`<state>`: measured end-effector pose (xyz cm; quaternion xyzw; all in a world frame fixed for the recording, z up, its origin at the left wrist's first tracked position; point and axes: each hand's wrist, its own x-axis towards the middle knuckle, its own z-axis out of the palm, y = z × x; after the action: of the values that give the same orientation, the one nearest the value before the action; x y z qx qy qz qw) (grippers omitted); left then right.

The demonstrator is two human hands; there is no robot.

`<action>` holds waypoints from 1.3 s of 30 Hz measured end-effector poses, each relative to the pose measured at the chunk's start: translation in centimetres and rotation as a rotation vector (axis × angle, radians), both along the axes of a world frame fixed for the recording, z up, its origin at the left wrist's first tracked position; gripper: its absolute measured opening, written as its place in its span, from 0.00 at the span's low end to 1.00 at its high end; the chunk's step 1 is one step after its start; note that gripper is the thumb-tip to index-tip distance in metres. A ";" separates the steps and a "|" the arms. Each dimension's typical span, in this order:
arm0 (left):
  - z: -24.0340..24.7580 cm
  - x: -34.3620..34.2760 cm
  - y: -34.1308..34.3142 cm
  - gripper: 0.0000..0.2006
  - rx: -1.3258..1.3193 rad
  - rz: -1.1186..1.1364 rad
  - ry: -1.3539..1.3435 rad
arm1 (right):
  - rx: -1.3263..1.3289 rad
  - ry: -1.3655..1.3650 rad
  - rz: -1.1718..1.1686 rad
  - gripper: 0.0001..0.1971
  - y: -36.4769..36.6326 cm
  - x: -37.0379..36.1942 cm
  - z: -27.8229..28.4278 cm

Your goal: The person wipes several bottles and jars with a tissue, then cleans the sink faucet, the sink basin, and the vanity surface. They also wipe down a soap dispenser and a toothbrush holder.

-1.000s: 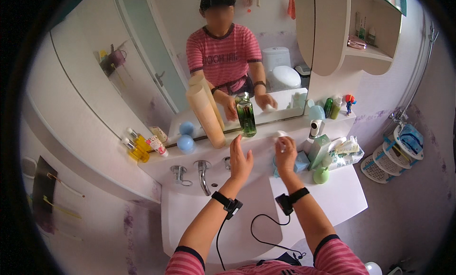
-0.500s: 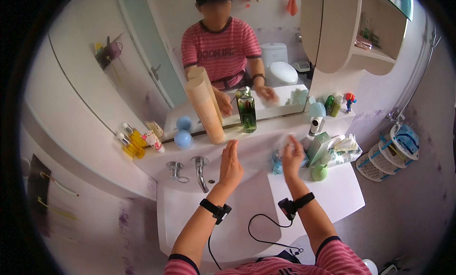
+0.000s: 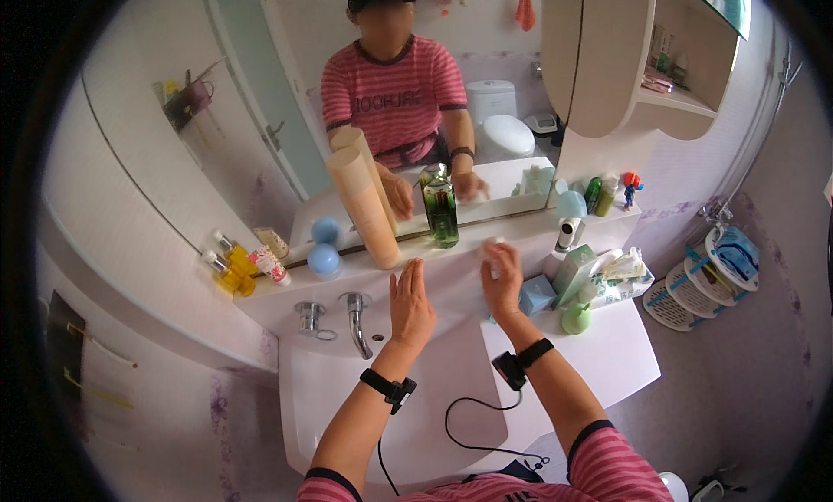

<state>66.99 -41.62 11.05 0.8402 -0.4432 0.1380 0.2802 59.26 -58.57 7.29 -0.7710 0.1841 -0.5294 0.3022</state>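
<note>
Both hands lowered from shelf | left hand [image 3: 410,301] spread | right hand [image 3: 503,281] pinching white pad [image 3: 495,242] | green bottle [image 3: 441,209] part-full

The tall tube [image 3: 364,209] stood on the ledge [image 3: 512,233] before the mirror [image 3: 286,85], the glass bottle [image 3: 441,209] just right of it. The tap [image 3: 356,321] was below, left of both hands. 2 small boxes [image 3: 555,285] lay right.

Sleeves: we note short sleeves, pink with darker red stripes, each ending in a dark cuff band.
Left hand [image 3: 410,304]: bare, no rings seen; black wrist strap with a small black module.
Right hand [image 3: 503,281]: bare; matching black wrist strap and boxy black module.
Cable: thin black cable loops down from the wrist modules toward the torso.
</note>
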 end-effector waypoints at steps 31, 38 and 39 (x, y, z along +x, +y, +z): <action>-0.1 0.3 0.1 0.32 0.062 -0.019 -0.110 | -0.386 1.036 -0.408 0.09 -9.3 -0.4 7.8; 0.0 0.3 0.1 0.31 0.041 0.005 -0.127 | -0.350 0.898 -0.197 0.10 -8.3 -0.8 5.9; 0.1 0.2 0.1 0.31 0.044 0.000 -0.128 | -0.348 0.818 -0.149 0.11 -8.4 -0.6 5.4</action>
<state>67.22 -41.56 11.12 0.8356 -0.4632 0.1817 0.2329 58.61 -66.99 12.72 -0.9409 0.2516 -0.2247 0.0315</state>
